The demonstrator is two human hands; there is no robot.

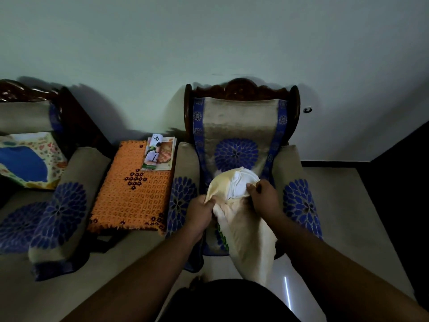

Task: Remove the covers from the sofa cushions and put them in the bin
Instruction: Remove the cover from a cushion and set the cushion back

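— How far had the job got at that point?

— Partway through one cushion. The cream cover was bunched back from its open end, and the white cushion poked out at the top, over the seat of the armchair. Most of the cushion was inside the cover.

— And the hands?

— The left hand pinched the cover's edge by the opening, fingers curled into the cloth. The right hand gripped the white cushion at the mouth of the cover, though the dim light made it hard to say whether it also caught some cover.

— Anything else left to strip?

— A flowered cushion lay on the sofa to the left, cover on, well apart from the hands. Between the seats stood a small table under an orange cloth.

— The bin?

— Not in view, so nothing showed as binned.
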